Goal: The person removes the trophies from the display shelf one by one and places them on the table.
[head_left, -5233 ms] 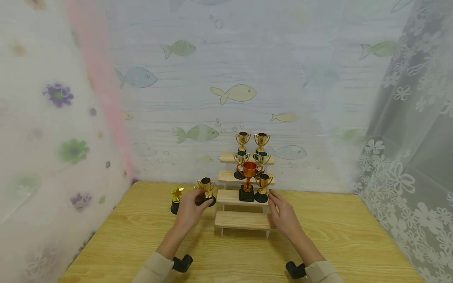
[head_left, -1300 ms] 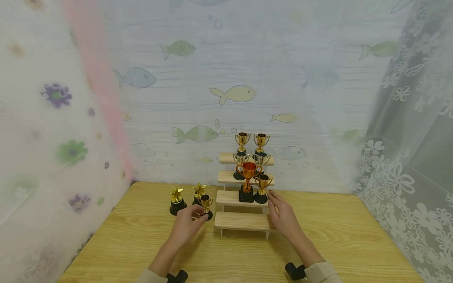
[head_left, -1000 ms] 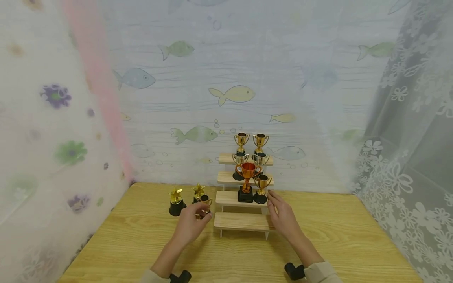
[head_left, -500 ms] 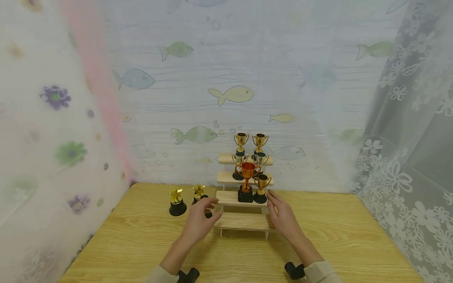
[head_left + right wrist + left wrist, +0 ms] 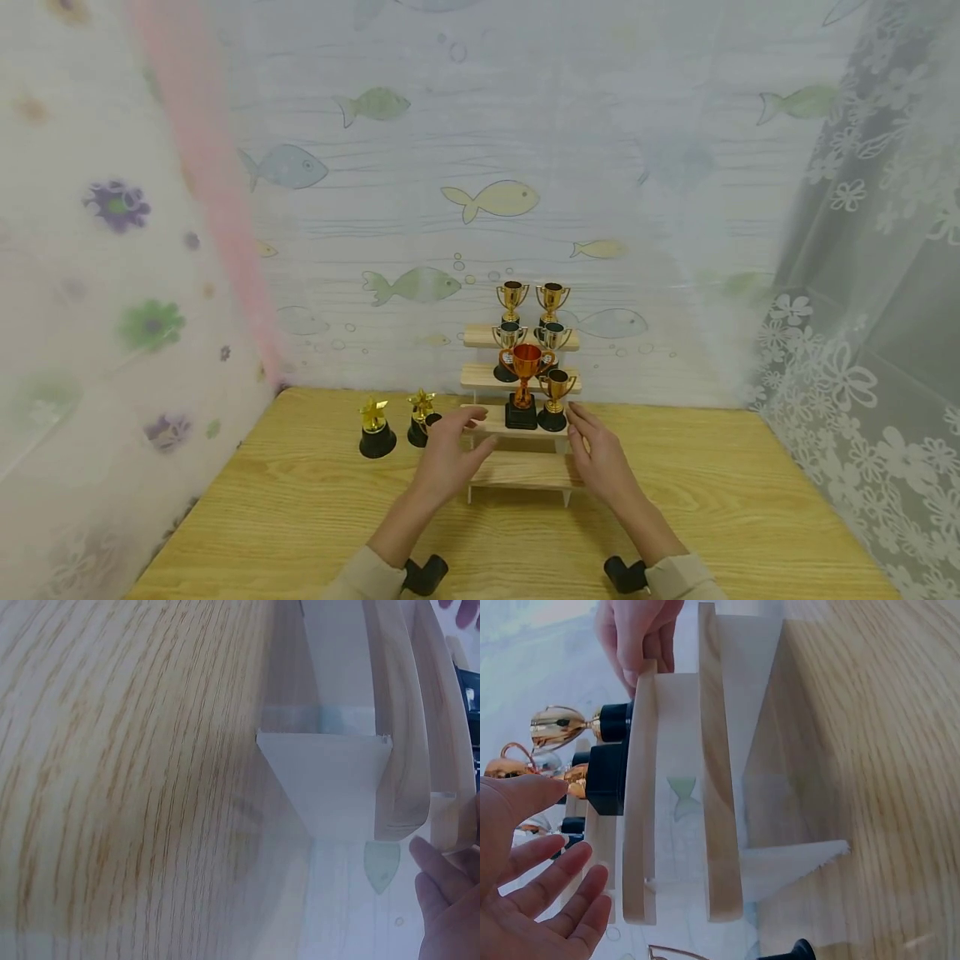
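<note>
- Two bare hands flank a four-tier stand of pale wood [image 5: 517,468] in the head view. On its third tier from the top, a glossy orange cup-shaped trophy with a square black base [image 5: 527,360] stands upright, its long axis vertical.
- From the left hand [image 5: 444,460], that orange trophy lies between one and two o'clock; from the right hand [image 5: 602,460], between ten and eleven. The left hand looks nearer: fingers parted from the thumb, holding nothing.
- The right hand's fingers lie fairly straight at the tier's three-o'clock end, just beside a small gold cup-shaped trophy with a round black base [image 5: 557,385].
- At the stand's nine o'clock, two shiny gold star trophies with round black bases [image 5: 377,440] stand on the wood-grain table [image 5: 697,508]. A white fish-printed sheet [image 5: 495,125] hangs at twelve o'clock, white flower lace [image 5: 847,383] at three.
- Left wrist view, turned sideways: the orange trophy points to nine o'clock. The left thumb overlaps its stem; I cannot tell whether they touch.
- Right wrist view: the right hand shows at four o'clock, against the tier's end; the left fingertips show at one.
</note>
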Motion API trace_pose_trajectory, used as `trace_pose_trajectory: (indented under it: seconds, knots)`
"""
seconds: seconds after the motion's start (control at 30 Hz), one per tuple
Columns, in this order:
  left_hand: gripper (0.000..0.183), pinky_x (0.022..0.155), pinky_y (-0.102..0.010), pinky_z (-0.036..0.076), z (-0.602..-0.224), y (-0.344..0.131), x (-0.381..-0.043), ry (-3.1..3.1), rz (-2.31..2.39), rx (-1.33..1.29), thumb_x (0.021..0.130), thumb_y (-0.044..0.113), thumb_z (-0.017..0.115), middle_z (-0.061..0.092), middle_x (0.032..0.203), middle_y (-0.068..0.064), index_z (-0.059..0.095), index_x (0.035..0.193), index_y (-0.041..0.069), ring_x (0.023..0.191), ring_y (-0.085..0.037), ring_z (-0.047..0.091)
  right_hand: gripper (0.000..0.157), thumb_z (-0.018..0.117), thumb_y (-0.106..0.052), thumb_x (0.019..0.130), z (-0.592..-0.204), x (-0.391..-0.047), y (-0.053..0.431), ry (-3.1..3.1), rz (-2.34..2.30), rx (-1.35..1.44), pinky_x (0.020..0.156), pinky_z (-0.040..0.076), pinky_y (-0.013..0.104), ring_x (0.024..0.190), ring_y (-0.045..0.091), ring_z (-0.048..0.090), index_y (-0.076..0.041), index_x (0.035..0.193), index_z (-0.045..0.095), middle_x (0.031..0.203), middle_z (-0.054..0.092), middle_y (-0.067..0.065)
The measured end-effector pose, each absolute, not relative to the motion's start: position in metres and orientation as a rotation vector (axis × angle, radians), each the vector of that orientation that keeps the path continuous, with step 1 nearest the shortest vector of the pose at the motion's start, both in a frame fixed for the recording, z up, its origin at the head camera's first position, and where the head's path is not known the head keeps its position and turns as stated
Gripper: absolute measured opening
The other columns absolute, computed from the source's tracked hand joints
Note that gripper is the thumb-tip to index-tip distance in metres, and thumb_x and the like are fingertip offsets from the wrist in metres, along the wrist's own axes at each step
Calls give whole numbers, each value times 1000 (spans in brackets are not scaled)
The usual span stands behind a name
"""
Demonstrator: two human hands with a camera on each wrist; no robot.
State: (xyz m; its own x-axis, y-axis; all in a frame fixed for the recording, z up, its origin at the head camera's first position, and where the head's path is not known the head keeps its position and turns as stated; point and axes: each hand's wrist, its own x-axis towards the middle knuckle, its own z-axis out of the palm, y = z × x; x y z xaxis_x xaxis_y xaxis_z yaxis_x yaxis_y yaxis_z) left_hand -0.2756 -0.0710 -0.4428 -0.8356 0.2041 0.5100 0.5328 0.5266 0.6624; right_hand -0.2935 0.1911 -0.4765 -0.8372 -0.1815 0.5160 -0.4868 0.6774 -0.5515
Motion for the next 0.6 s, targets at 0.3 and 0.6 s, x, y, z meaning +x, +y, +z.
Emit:
trace_pose_trajectory:
  seconds: [0.3,0.6]
  knots:
    - [47,89,-51,54,-435,-54,-285,-2454,-1266,-559,93,21,77,64,129,-15,63,133,2,114,-33,61,38,48,-10,109,-476,-294,191,-2461,1007,513,104,46,60,136,46,48,12,140,55,150,49,26]
    - [54,90,-50,56,-440,-43,-294,-2464,-1256,-517,92,28,79,63,133,-18,62,136,1,111,-35,66,38,48,-9,109,-478,-296,191,-2457,1003,511,104,46,60,136,46,48,12,140,55,150,49,25]
